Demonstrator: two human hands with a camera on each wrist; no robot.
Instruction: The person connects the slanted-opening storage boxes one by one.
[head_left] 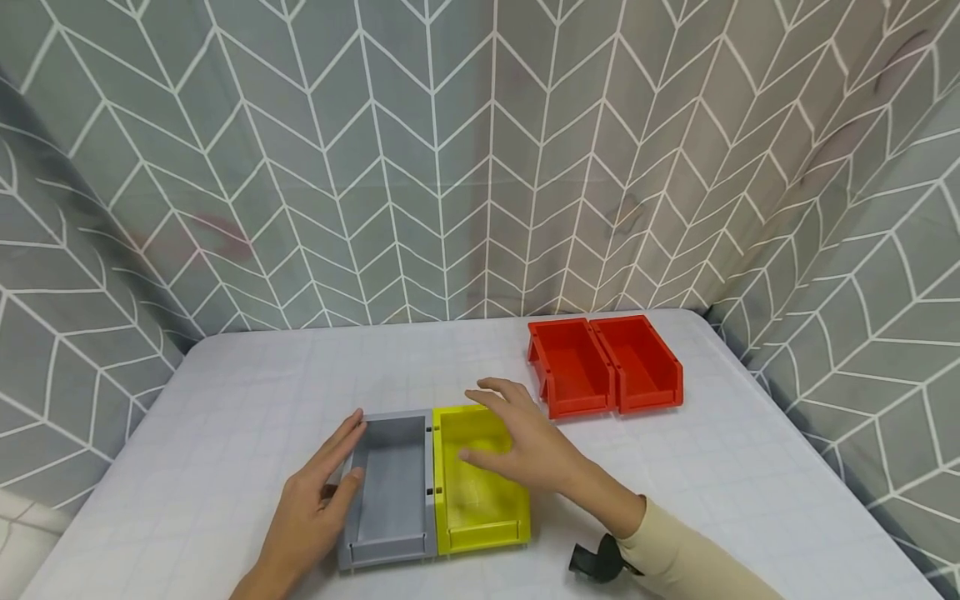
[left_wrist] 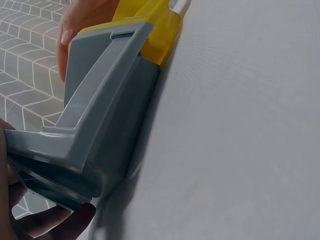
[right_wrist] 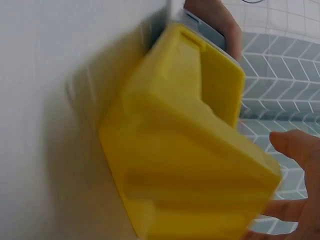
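A grey plastic storage bin (head_left: 392, 483) and a yellow plastic storage bin (head_left: 480, 492) stand side by side, touching, on the white table. My left hand (head_left: 315, 493) rests along the grey bin's left side, its fingers extended against the wall and the thumb near the rim. In the left wrist view, those fingertips (left_wrist: 82, 216) reach the outside of the grey bin (left_wrist: 120, 100). Over the yellow bin's right side hovers my right hand (head_left: 528, 442), fingers spread, holding nothing. The right wrist view has its thumb (right_wrist: 290, 142) apart from the yellow bin (right_wrist: 185, 170).
Two red plastic bins (head_left: 573, 367) sit side by side at the back right of the table. A black object (head_left: 597, 558) lies beside the right sleeve (head_left: 686, 550). A grey curtain (head_left: 457, 167) with white chevron lines surrounds the table's back and sides.
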